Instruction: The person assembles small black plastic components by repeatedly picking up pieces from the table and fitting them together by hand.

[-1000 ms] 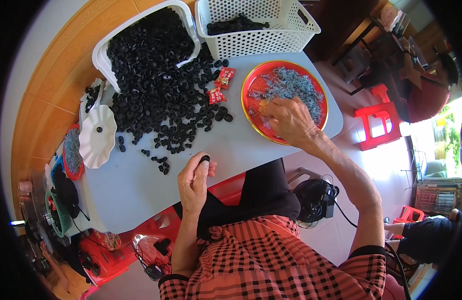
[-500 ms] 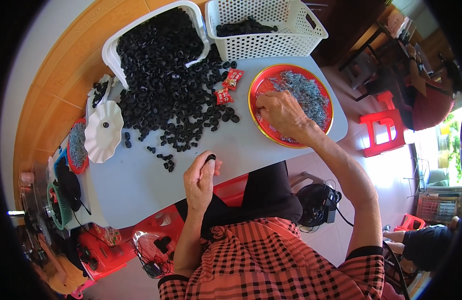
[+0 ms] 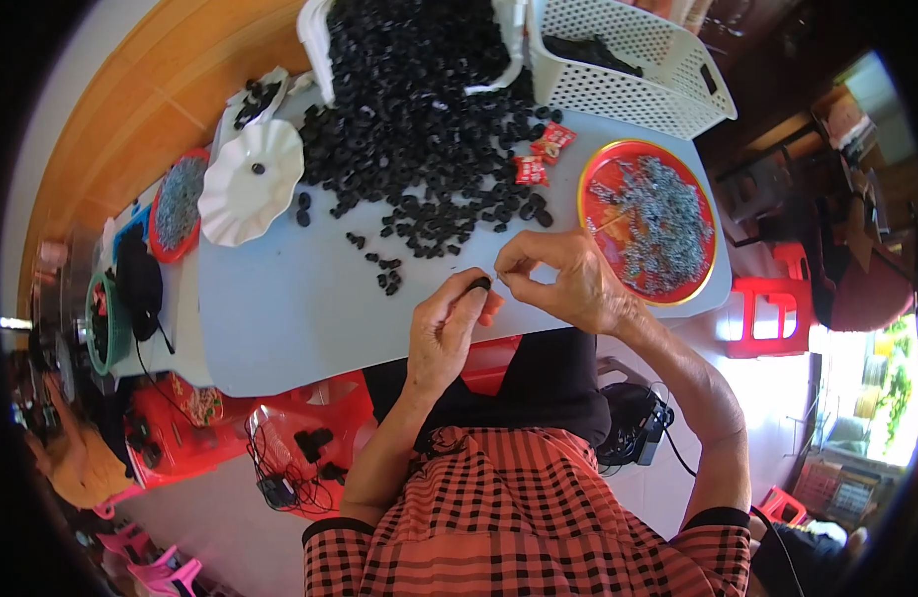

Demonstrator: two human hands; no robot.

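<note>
My left hand (image 3: 444, 333) is closed round a small black rounded part (image 3: 480, 284) above the table's front edge. Close beside it, thumb and forefinger of my right hand (image 3: 576, 284) are pinched together; whatever lies between the tips is too small to make out. To the right rests a red round tray (image 3: 584, 204) with a gold rim, holding many tiny silvery metal pieces (image 3: 668, 224). A large heap of small black plastic parts (image 3: 409, 119) spreads over the table beyond my hands, and a few lie loose nearer to me.
Behind the heap stand a white tub (image 3: 315, 50) and a white perforated basket (image 3: 628, 104). Two red packets (image 3: 531, 170) lie by the heap. A white scalloped dish (image 3: 225, 204) and a red dish of metal pieces (image 3: 176, 214) sit left. A red stool (image 3: 767, 318) is right.
My right hand has left the red tray and come over to my left hand, fingers pinched. The left hand still holds the black part. The whole view has shifted.
</note>
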